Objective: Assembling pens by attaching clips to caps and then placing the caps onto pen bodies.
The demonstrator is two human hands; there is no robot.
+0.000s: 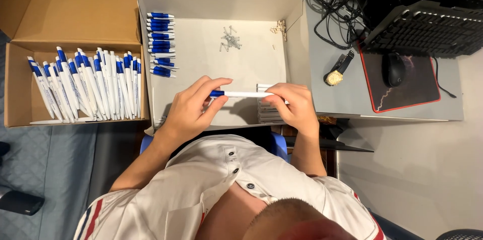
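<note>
- A grey desk (327, 99) carries a shallow white box (221, 3), with a brown cardboard box (70, 18) of blue-and-white pens (85, 89) to its left.
- At far right sit a black keyboard (427, 28), a mouse (393, 69) on a red-edged pad (407, 99), and a gold watch (334, 76).
- The left hand (191, 106) pinches the blue end of a pen (241, 94); the right hand (294, 104) grasps its white end.
- The pen lies level over the white box's near part, long axis left to right, blue end pointing left.

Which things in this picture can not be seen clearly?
Head view only:
- pen: both ends covered by left hand and right hand.
- small parts in the tray: too small to identify.
- white stack: mostly hidden under the right hand.
</note>
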